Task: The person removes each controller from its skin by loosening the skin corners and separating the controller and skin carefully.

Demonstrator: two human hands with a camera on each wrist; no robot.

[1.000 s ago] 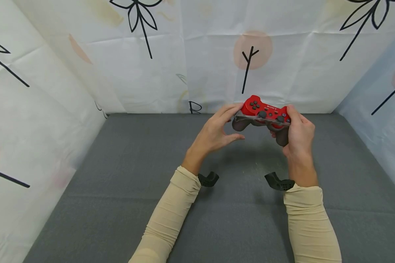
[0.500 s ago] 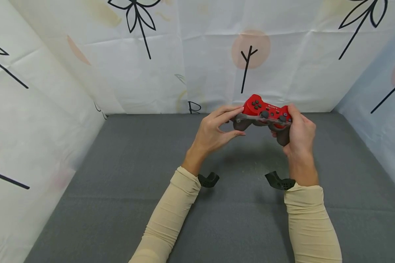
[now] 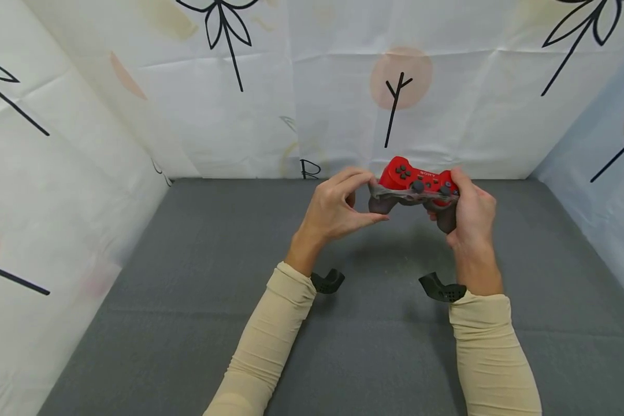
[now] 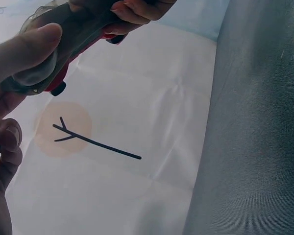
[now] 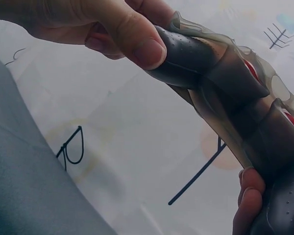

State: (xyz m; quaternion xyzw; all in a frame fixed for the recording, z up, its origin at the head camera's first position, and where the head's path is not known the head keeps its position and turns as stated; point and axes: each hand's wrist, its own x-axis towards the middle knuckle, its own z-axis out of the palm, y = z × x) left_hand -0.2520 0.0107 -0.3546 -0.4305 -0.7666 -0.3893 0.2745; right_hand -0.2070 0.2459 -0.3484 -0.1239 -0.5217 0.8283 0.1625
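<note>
Shifting off the face of the red controller (image 3: 427,179), the left hand (image 3: 337,202) now pinches the translucent gray cover (image 3: 408,196) at the controller's left end, while the right hand (image 3: 473,211) is clamped round its right grip. Those 2 hands hold the controller up, with the gray table (image 3: 374,335) below it. The cover wraps the controller's grips but leaves its red face bare — so the work now seems centered on that left end.

"SONY" lettering (image 3: 428,174) marks the red game controller (image 3: 413,180).
</note>
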